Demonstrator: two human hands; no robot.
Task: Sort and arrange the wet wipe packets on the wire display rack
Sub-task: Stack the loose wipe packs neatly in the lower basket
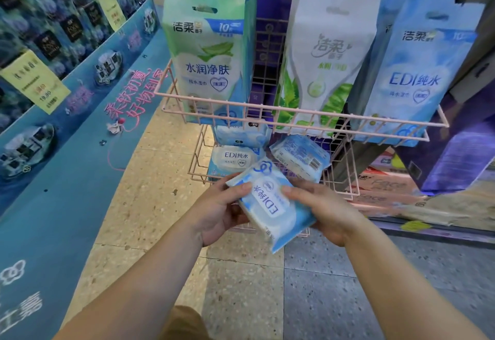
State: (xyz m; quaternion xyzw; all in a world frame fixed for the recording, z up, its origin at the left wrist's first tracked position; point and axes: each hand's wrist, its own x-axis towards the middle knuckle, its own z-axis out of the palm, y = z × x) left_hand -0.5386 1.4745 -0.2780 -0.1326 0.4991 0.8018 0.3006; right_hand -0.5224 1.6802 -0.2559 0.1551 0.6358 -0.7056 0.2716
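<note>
Wet wipe packet (270, 205) was gripped by both hands, left hand (218, 212), right hand (325, 209); wire basket (267, 163) at twelve o'clock held tilted packets, which could topple.

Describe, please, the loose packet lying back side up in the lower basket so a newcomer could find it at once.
Start at the pink wire rack and look below its upper basket into the lower basket. On the right side there lies a small blue and white packet, tilted. Unlike the packets to its left, which show their front labels, this one shows its barcode and fine print.
</note>
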